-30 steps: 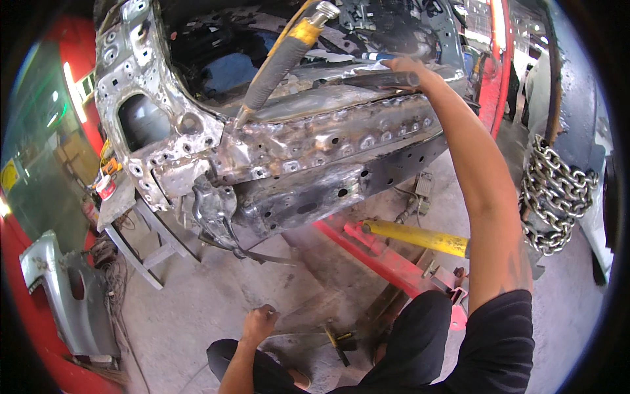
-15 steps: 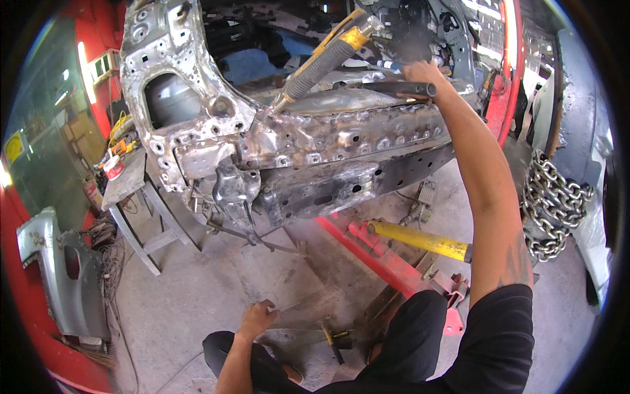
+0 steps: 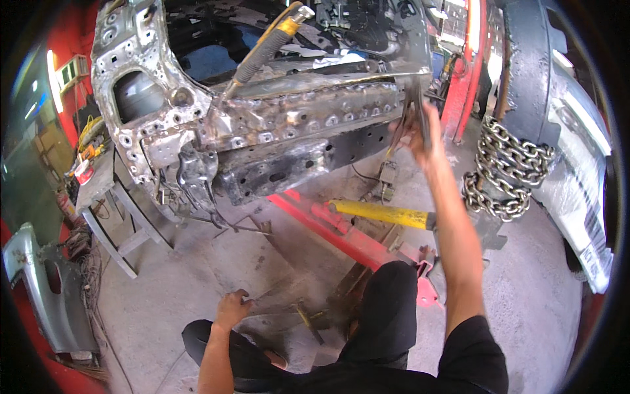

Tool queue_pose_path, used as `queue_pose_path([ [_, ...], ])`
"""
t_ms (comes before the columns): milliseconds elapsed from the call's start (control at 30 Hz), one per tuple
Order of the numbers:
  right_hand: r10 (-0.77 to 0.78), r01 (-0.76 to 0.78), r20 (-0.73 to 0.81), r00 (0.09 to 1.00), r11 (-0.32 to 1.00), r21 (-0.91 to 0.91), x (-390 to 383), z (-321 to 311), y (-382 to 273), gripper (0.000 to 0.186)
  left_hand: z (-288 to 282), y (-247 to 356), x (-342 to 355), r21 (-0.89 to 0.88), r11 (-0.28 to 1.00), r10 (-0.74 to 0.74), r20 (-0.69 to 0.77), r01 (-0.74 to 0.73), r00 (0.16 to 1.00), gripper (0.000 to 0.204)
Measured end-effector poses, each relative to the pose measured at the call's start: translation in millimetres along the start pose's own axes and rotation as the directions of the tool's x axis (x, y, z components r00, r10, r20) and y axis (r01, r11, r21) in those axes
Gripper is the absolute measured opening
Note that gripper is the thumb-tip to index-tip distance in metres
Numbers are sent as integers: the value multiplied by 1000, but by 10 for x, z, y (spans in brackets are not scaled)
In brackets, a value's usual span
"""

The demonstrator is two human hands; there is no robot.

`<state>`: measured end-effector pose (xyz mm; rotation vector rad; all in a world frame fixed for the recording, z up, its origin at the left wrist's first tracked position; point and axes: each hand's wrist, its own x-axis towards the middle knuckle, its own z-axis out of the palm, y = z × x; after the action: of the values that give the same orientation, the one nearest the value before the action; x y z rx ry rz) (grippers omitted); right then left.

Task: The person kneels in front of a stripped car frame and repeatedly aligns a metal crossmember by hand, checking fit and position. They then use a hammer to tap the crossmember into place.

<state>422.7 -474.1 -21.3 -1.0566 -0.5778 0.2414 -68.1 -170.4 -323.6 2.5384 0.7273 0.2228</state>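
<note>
My right hand (image 3: pixel 420 134) is raised at the right end of the car body's sill (image 3: pixel 308 115), its fingers wrapped around a long dark tool (image 3: pixel 416 98). Motion blurs the tool, so its kind is unclear; two dark arms or edges show. Low over the floor beside my left knee hangs my left hand (image 3: pixel 233 310), fingers loosely bent and apart, with nothing seen in it. A yellow-and-grey cylindrical tool (image 3: pixel 266 49) with a ribbed grip leans on the sill's left part.
Below the sill, a red metal beam (image 3: pixel 328 230) and yellow cylinder (image 3: pixel 380 213) cross the floor. A heavy chain (image 3: pixel 508 164) hangs at right. A grey stand (image 3: pixel 125 223) and loose fender (image 3: pixel 49 289) are at left. A yellow-handled tool (image 3: pixel 308 322) lies between my feet.
My right hand has come back from over the sill and down toward me, now with the long dark tool that lay on the sill. The view has shifted right; my left hand stays low.
</note>
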Motion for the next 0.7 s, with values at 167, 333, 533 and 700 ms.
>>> queue_pose_path([
  [167, 399, -448, 204, 894, 791, 417, -1501, 107, 899, 90, -215, 133, -240, -31, 995, 92, -94, -95, 991, 31],
  [333, 483, -639, 418, 769, 591, 492, -2219, -168, 1882, 72, -691, 361, -691, 36, 997, 74, -172, -69, 982, 26],
  [533, 418, -547, 353, 837, 671, 501, -2199, 130, 2224, 67, -862, 68, -1385, 168, 984, -14, -292, 65, 956, 27],
  [700, 275, -575, 545, 792, 636, 515, -2157, 260, 2206, 80, -857, 43, -1704, 295, 951, 21, -352, 89, 936, 31],
])
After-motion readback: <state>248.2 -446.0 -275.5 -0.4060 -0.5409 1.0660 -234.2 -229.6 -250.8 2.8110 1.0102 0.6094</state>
